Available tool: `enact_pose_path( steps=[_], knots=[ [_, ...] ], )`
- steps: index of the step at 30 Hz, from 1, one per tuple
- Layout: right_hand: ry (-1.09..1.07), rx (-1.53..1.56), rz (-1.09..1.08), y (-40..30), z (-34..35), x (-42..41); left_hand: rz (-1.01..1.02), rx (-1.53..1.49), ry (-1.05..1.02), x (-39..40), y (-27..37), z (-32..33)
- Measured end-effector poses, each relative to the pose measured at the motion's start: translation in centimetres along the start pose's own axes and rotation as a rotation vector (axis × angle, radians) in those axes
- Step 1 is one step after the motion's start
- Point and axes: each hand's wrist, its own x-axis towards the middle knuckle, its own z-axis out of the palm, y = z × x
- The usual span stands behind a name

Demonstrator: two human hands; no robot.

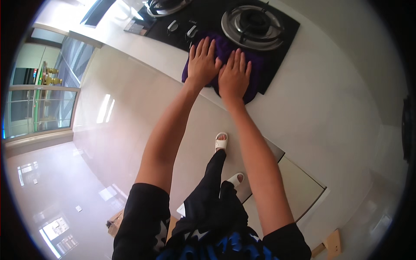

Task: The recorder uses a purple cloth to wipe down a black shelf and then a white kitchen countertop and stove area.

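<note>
A dark purple cloth lies over the front edge of a black gas cooktop. My left hand presses flat on the cloth's left part, just below the control knobs. Beside it my right hand rests flat on the cloth, below the right burner. Both palms face down, fingers slightly apart and pointing away from me; the two thumbs nearly touch. Neither hand has its fingers closed on the cloth. Part of the cloth is hidden under the hands.
A second burner sits at the top left of the cooktop. The pale countertop runs along the right, with a cabinet door below its edge. A glazed door stands at the far left. A wooden piece shows at lower right.
</note>
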Motion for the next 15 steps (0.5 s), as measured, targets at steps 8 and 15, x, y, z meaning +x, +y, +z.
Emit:
enact_pose_path(
  steps=[8, 15],
  knots=[
    [-0.041, -0.013, -0.094, -0.5, -1.2, -2.8, -0.240, 0.020, 0.096, -5.2, 0.8, -0.6],
    [-0.064, 0.046, -0.199, -2.2, 0.5, -1.0, -0.389, 0.045, 0.172, -4.7, -0.4, -0.6]
  ],
)
